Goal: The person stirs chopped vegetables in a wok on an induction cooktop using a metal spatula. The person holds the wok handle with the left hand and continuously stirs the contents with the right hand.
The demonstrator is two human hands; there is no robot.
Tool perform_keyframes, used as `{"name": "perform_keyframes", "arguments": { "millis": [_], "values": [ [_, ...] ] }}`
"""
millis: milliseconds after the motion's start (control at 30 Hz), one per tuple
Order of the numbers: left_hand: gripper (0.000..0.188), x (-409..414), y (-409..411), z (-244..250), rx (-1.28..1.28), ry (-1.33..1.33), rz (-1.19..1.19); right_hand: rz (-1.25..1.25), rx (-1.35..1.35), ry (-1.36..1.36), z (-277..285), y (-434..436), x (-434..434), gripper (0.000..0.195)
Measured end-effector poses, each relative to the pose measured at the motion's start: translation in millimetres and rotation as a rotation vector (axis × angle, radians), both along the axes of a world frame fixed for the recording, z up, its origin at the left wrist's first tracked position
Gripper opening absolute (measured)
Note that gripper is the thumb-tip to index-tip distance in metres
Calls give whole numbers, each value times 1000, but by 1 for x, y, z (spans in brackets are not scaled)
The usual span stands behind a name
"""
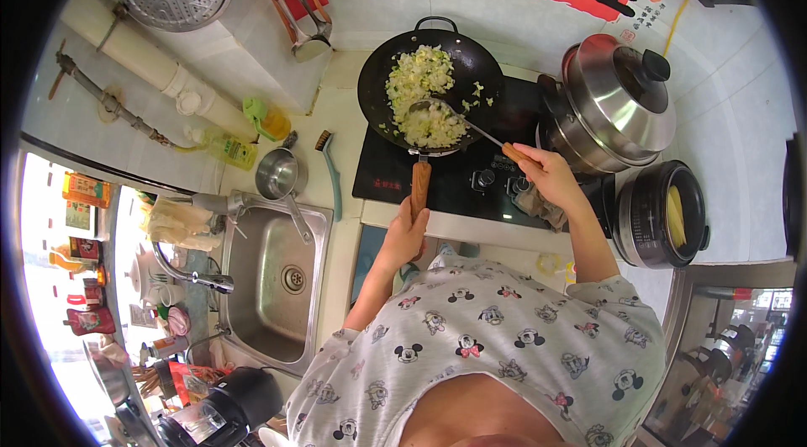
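A black wok point(485, 68) sits on the black glass cooktop point(391, 176). My left hand point(403, 234) is closed around its wooden handle point(420, 185), which points towards me. Chopped pale green and white food point(419, 78) lies in the wok, heaped along its left and near parts, with a few scattered bits on the right. My right hand point(550, 174) grips the wooden end of a metal-shafted ladle or spatula point(473, 126). The head of that utensil rests among the food near the wok's middle, partly covered by it.
Right of the wok stands a lidded steel steamer pot point(605, 106), with an open black cooker point(659, 213) nearer me. A crumpled cloth point(539, 207) lies by the knobs. To the left are a steel sink point(271, 321), a small saucepan point(277, 174) and a brush point(331, 176).
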State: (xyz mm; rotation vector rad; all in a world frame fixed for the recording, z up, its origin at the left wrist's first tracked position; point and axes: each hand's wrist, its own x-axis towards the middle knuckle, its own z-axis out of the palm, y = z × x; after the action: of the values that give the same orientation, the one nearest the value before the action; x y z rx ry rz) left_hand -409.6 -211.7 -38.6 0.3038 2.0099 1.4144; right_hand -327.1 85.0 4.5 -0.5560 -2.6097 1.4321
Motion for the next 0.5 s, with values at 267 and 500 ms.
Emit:
{"name": "perform_keyframes", "arguments": {
  "millis": [267, 500],
  "values": [
    [39, -3, 1, -2, 19, 46, -19, -205, 308, 290, -36, 7, -91, 37],
    [35, 0, -3, -2, 57, 12, -5, 107, 236, 119, 4, -1, -55, 38]
  ]
}}
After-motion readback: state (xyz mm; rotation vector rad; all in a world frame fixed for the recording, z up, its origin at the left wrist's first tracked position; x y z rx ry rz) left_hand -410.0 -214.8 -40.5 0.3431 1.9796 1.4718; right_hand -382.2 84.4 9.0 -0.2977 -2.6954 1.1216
